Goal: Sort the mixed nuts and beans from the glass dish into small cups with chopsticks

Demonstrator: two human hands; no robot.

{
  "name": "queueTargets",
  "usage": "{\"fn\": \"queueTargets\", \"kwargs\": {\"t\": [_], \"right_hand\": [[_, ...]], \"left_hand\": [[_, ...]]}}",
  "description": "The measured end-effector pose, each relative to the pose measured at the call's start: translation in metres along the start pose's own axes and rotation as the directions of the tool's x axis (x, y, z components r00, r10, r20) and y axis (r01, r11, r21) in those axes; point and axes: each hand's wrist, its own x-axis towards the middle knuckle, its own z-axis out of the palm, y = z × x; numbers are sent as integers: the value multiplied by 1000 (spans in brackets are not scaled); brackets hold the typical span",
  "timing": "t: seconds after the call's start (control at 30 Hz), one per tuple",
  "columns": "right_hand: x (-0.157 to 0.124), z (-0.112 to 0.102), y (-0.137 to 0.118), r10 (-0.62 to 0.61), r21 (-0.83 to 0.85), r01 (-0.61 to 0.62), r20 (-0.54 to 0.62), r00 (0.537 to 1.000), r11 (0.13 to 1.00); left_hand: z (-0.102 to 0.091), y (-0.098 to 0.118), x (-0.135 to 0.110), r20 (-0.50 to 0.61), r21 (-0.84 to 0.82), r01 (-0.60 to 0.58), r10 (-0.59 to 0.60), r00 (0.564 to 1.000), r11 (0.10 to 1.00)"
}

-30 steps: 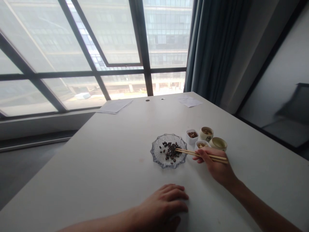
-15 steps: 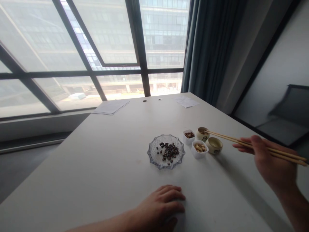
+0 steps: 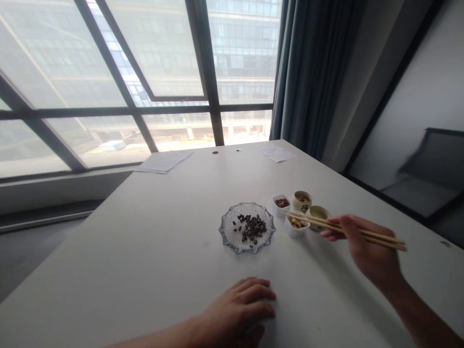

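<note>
My right hand (image 3: pixel 369 251) grips a pair of wooden chopsticks (image 3: pixel 326 223), whose tips hover over a white square cup (image 3: pixel 297 231) of pale nuts. Nothing shows between the tips. Left of them lies a scalloped glass dish (image 3: pixel 226 237) with dark, glossy beans or seeds (image 3: pixel 255 226) scattered inside. Another white cup (image 3: pixel 281 210) holds reddish-brown pieces. Behind the chopsticks, a small cream ceramic cup (image 3: pixel 300 205) with a dark character contains brownish pieces; a second ceramic cup (image 3: pixel 319 212) beside it is partly covered by them. My left hand (image 3: pixel 246 304) rests on the table, fingers loosely spread.
The white table (image 3: pixel 145 251) reaches to the large window. Paper sheets (image 3: pixel 165 162) lie at its far left, and more paper (image 3: pixel 278 153) at the far right. A dark curtain (image 3: pixel 308 82) hangs behind; a chair (image 3: pixel 435 154) stands blurred at the right.
My right hand has moved left, bringing the chopstick tips from the far ceramic cup to above the white cup of pale nuts. My left hand has stayed put.
</note>
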Motion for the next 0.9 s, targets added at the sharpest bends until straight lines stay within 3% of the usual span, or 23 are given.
{"fn": "queueTargets", "kwargs": {"t": [0.1,0.33,0.43,0.63,0.8,0.9], "right_hand": [[-5,28,2,-26,77,8,236,971,997],[1,67,1,-70,45,56,418,906,997],[1,72,0,-76,30,70,423,903,997],[-5,72,8,-36,67,14,342,939,998],[-6,56,7,-15,63,0,239,971,998],[-5,47,2,-27,45,16,242,970,999]], "left_hand": [[0,-1,-1,-6,6,-14,14,1000,1000],[4,-6,-2,3,14,-43,43,999,999],[5,-7,-2,8,18,-48,48,999,999],[6,-7,-3,-11,16,-51,51,999,999],[4,-3,-2,-23,13,-44,44,999,999],[0,0,-1,-11,10,-31,31,999,999]]}}
